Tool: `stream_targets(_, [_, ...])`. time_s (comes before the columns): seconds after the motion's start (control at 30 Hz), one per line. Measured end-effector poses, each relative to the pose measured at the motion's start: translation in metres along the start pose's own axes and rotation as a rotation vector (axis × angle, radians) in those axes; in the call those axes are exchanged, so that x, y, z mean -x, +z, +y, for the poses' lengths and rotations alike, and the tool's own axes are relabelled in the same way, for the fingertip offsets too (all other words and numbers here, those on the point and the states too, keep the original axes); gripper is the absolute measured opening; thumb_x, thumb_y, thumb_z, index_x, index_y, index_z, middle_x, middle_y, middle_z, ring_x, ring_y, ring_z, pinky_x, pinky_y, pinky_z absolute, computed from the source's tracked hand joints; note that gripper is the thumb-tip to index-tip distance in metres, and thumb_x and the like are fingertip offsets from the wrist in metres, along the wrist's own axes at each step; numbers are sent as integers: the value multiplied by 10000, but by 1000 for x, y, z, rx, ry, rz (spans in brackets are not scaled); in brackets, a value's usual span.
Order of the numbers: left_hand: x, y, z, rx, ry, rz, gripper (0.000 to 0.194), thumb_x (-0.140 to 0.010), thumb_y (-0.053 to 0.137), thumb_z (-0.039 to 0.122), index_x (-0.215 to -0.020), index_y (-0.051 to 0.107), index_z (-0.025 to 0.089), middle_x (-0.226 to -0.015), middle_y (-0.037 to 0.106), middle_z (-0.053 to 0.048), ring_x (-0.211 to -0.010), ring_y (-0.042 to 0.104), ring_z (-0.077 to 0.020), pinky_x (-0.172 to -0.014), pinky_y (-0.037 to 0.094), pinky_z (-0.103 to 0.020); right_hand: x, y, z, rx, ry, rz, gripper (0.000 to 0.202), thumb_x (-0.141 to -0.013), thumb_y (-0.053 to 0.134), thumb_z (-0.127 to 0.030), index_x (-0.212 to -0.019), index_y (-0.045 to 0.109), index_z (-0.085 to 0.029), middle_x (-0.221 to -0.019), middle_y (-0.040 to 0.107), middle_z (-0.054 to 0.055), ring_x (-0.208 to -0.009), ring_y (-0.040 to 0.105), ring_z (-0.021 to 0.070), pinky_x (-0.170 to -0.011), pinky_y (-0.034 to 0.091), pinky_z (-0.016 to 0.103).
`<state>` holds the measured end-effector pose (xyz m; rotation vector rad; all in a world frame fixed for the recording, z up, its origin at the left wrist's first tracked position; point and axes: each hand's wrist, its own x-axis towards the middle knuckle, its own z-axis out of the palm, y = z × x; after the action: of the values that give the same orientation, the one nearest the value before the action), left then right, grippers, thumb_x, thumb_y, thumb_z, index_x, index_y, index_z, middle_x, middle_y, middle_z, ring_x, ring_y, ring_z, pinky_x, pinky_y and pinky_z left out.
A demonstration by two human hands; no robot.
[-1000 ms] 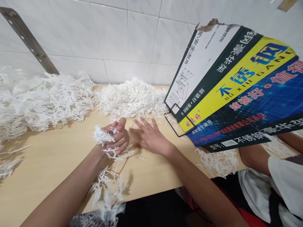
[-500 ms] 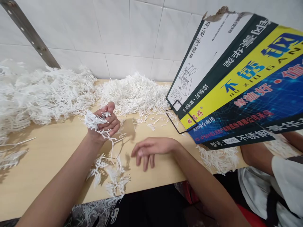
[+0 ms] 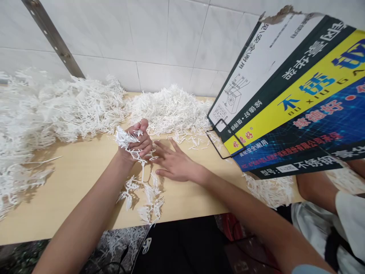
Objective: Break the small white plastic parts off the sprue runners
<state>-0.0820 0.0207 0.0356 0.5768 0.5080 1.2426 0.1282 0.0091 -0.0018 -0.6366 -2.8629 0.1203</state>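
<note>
My left hand [image 3: 136, 141] is closed around a bunch of white branching plastic sprigs [image 3: 124, 137], whose tips stick out on both sides of the fist. From it a thin white stem hangs toward a small cluster of sprigs [image 3: 150, 198] at the table's near side. My right hand [image 3: 175, 161] is beside the left one, palm down with its fingers spread. Its fingertips reach close to the sprigs at the left fist; whether they touch is hard to tell. Nothing shows in the right hand.
A large heap of white sprigs [image 3: 71, 106] covers the table's left, and a smaller pile [image 3: 171, 110] lies by the tiled wall. At the right, a printed cardboard sheet [image 3: 273, 110] stands in a black wire holder [image 3: 225, 139]. Behind it shows another person's arm [image 3: 316, 190].
My right hand has moved up and left, from hanging over the table to beside the left fist, its fingers now spread. My left hand keeps its bunch. The whole view has shifted slightly.
</note>
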Motion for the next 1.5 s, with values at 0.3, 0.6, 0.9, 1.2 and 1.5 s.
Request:
stream_targets(0.3, [-10,10,-33,-565,39,-24,176,-836,656,345,-789,614,180,-506,527,49,-362,402,-98,-448,433,-262,-29,-18,68,105,67,288,389,-1041,416,-279,-1352,632,-192,-1520,564,110,-1500,397,289,-1270,117,600])
stream_targets(0.6, [-1,19,-77,-1385,360,146,173,-1004,479,349,-1042,606,236,-709,648,-6,-623,584,-193,-624,363,-276,31,6,24,-356,425,523,323,-907,656,-429,-1149,664,-215,-758,656,1,-649,592,164,-659,443,291])
stream_targets(0.9, [-8,18,-76,-1275,278,182,242,-1003,496,456,-1013,586,232,-609,602,44,-512,530,-137,-564,373,-238,26,0,43,-1121,705,769,112,-803,612,-237,-901,648,-199,-724,616,-14,-586,579,127,-529,508,247])
stream_targets(1.2, [-5,23,-57,-1080,45,10,346,-790,779,402,-1007,691,147,-851,686,-57,-738,596,-173,-656,443,-282,28,-5,39,-1085,536,696,187,-796,702,-226,-978,674,-197,-974,701,41,-828,672,160,-692,528,257])
stream_targets(1.5, [-9,18,-62,-1153,-6,43,291,-843,691,442,-797,621,163,-681,557,7,-622,470,-124,-590,353,-269,30,-3,40,-745,626,553,226,-959,593,-361,-861,697,-186,-683,631,-13,-603,554,121,-594,413,245])
